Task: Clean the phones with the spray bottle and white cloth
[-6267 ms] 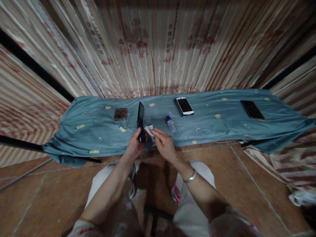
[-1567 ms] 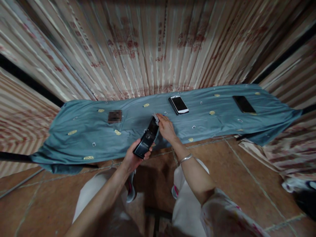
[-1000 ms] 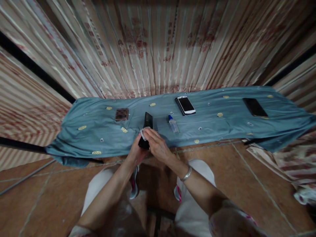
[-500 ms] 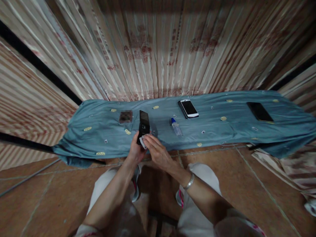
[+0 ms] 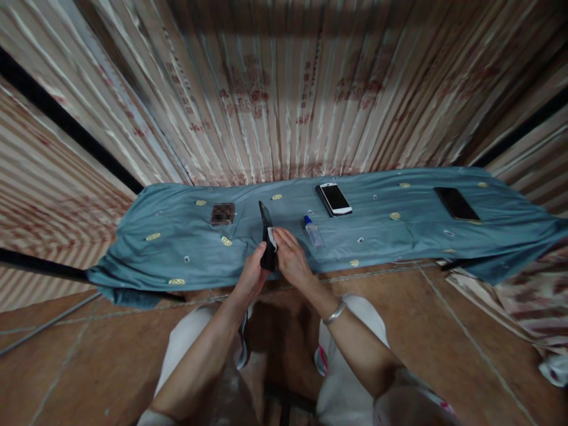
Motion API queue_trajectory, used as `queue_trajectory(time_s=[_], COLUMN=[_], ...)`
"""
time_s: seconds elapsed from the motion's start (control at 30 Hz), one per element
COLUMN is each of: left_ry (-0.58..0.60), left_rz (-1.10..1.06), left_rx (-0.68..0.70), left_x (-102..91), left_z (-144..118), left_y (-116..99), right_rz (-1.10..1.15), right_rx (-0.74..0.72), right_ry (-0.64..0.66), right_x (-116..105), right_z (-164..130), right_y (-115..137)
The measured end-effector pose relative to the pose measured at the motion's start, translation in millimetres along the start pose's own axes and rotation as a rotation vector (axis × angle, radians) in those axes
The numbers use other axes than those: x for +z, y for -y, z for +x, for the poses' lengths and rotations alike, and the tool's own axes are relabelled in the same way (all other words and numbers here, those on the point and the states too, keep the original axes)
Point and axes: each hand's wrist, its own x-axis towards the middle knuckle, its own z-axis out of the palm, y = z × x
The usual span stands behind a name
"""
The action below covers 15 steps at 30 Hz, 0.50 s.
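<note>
My left hand (image 5: pixel 254 269) is closed around the lower half of a black flip phone (image 5: pixel 268 255), which is unfolded, its upper half tilted up and away. My right hand (image 5: pixel 289 255) pinches a small white wipe (image 5: pixel 272 238) and presses it against the phone's right side near the hinge. Both hands are over the near edge of the cloth-covered table (image 5: pixel 204 260). To the right of them lies a small clear bottle with a blue cap (image 5: pixel 313 232).
A white smartphone (image 5: pixel 336 198) rests on a dark one behind the bottle. Farther right lies a black phone (image 5: pixel 457 204). A pixelated dark item (image 5: pixel 222 213) sits at left. Striped curtains (image 5: pixel 284 118) hang behind, and dark poles (image 5: pixel 66 118) slant at both sides.
The flip phone has turned more edge-on and shifted right. My right hand with the wipe has moved up along it toward the hinge. The view has shifted slightly.
</note>
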Motion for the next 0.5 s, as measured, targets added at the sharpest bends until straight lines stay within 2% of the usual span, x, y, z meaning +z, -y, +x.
queue_trajectory(time_s=[0.17,0.3,0.4,0.5], left_ry=[0.067,0.107,0.054,-0.007], left_rz=[0.144,0.190,0.216,0.241], left_rx=[-0.020,-0.028,-0.009,0.038], left_x=[-1.8,-5.5,-9.7,-14.6], left_z=[-2.9,-1.0,2.7,8.1], left_y=[1.9,3.3,4.6,4.6], right_rz=[0.068,0.070,0.055,0.186], right_rx=[0.161,0.235,0.242,0.304], right_ry=[-0.013,-0.047,-0.072,-0.107], right_x=[4.1,6.8,6.3,3.4], right_z=[16.2,31.3,39.0,44.7], right_y=[-23.5,-40.9,-47.1,-47.0])
